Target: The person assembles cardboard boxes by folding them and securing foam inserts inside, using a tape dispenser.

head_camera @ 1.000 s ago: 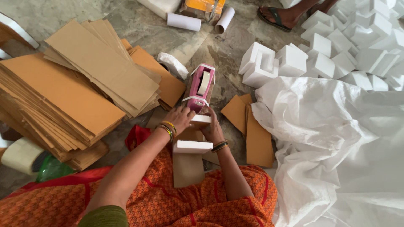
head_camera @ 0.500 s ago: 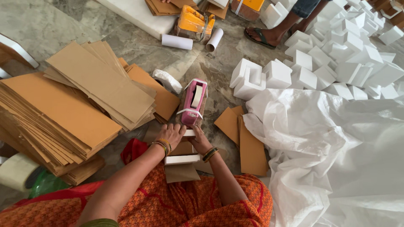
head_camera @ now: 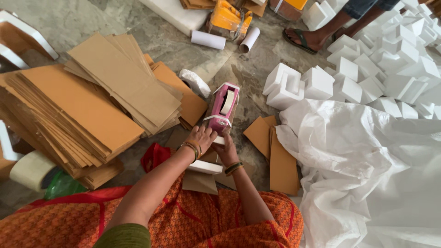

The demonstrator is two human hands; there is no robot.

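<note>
Gripping the base of a pink tape dispenser [head_camera: 223,108] with the left hand [head_camera: 201,137], fingers curled round its lower end; right hand [head_camera: 226,148] just beside it, pressed against a small cardboard box [head_camera: 202,177] with white foam pieces at its ends, grasp on it unclear. Dispenser standing tilted over the far end of that box, above the lap. Stacked cardboard sheets [head_camera: 78,110] to the left, white plastic sheeting [head_camera: 367,174] and foam blocks [head_camera: 317,82] to the right.
</note>
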